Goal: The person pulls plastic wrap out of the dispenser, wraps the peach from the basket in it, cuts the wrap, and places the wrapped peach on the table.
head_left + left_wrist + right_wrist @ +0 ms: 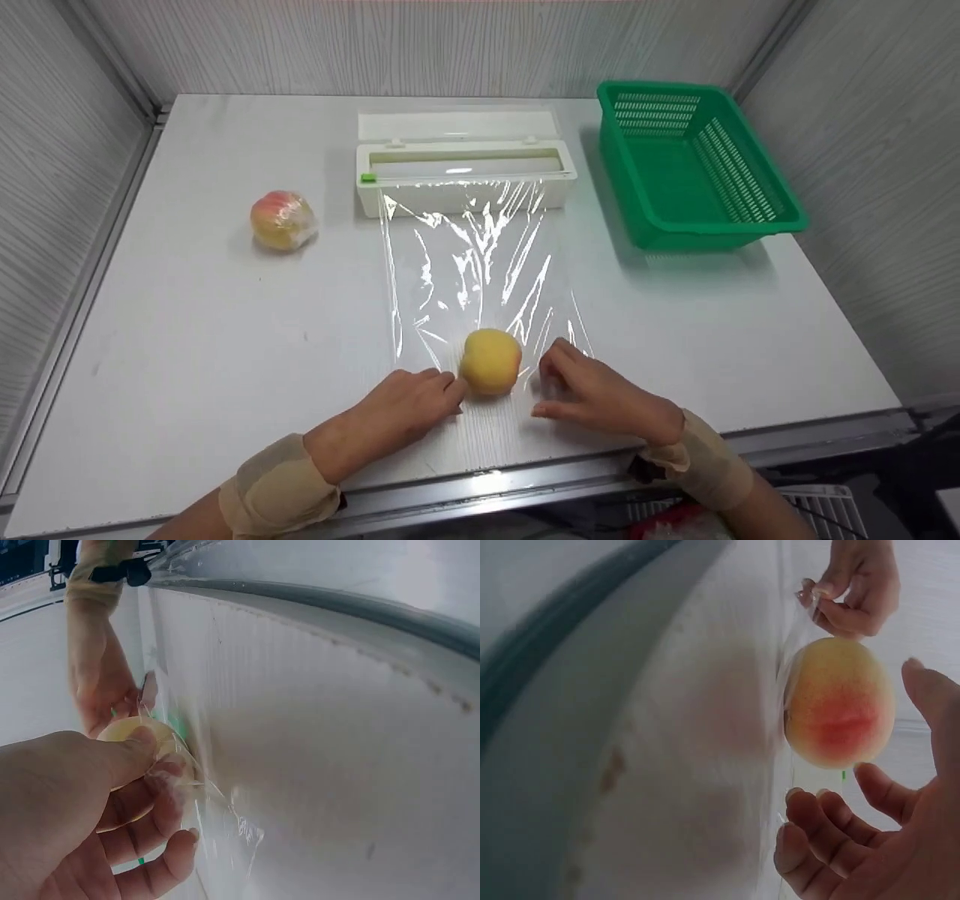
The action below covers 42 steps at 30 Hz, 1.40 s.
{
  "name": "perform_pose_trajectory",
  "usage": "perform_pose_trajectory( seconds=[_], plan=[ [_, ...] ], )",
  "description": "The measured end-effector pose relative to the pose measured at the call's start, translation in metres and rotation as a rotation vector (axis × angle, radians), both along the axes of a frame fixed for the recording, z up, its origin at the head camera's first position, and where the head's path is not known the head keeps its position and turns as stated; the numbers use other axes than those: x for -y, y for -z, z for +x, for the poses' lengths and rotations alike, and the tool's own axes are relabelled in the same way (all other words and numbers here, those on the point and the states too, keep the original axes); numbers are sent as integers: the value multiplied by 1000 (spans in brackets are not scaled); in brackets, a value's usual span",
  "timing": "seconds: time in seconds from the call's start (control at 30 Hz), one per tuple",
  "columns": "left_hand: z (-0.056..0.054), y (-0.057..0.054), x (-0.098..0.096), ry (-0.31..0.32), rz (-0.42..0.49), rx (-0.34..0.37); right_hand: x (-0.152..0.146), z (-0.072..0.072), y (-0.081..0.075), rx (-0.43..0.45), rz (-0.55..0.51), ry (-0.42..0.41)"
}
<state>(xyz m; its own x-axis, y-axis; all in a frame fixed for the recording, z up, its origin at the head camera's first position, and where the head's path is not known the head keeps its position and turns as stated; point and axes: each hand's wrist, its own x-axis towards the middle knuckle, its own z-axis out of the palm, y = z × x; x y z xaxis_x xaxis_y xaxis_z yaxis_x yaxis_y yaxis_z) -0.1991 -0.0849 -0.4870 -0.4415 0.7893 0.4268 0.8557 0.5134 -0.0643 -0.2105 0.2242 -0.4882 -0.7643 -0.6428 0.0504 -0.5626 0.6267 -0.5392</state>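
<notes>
the worktop (172,337) gives you a broad flat surface, with your working area close to its near edge, probably so your arms needn't stretch. the green basket (664,227) sits at the far right, likely set there to leave the middle free for the film. the sheet of cling film (480,262) runs down the middle toward you, creased and shiny, probably drawn out this long so there is plenty to go round the fruit. at its far end stands the white dispenser (465,201), its lid laid back and the roll showing inside; it faces you square on, which seems to suit a straight pull.

your left hand (416,405) pinches the film's near edge between thumb and fingertips, just beside the fruit, apparently to lift that edge. your right hand (600,394) is spread, thumb and fingers apart, on the other side; whether a fingertip touches film or fruit, you cannot tell from here.

the wrapped peach (279,221) lies off to the left, perhaps parked clear of the sheet. the bare peach (491,361) rests on the film's near end, between your hands, its weight likely steadying the sheet. it looks round and soft yellow, with a red blush showing in the right wrist view.
</notes>
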Motion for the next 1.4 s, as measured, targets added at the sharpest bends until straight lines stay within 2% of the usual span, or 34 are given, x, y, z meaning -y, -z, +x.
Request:
perform_pose_trajectory(
  seconds=[0.13, 0.27, 0.37, 0.53, 0.67, 0.93, 1.13, 1.27, 1.4],
  plan=[
    [-3, -3, 2, -21, 17, 10, 0, 7, 7, -223, 97, -139],
    [-4, -7, 3, -32, 13, 24, 1, 5, 14, -427, 42, -216],
    [-5, -10, 4, -27, 13, 27, 0, 2, 15, -482, -19, -241],
    [-7, -13, 2, -39, 20, -17, -3, -2, 10, -489, -56, -236],
    [-9, -13, 0, -63, -7, -57, -3, -6, 6, -496, -59, -234],
    [-11, -9, -3, -86, -38, -101, -1, -12, 4, -477, -87, -223],
    [-7, -12, -3, -175, -41, -58, 0, -13, 4, -398, -117, -211],
    [-5, -18, -11, -248, -1, -13, 2, -14, 3, -392, -116, -208],
    [-7, -19, -31, -225, 24, -20, 4, -14, 2, -406, -116, -202]
  ],
)
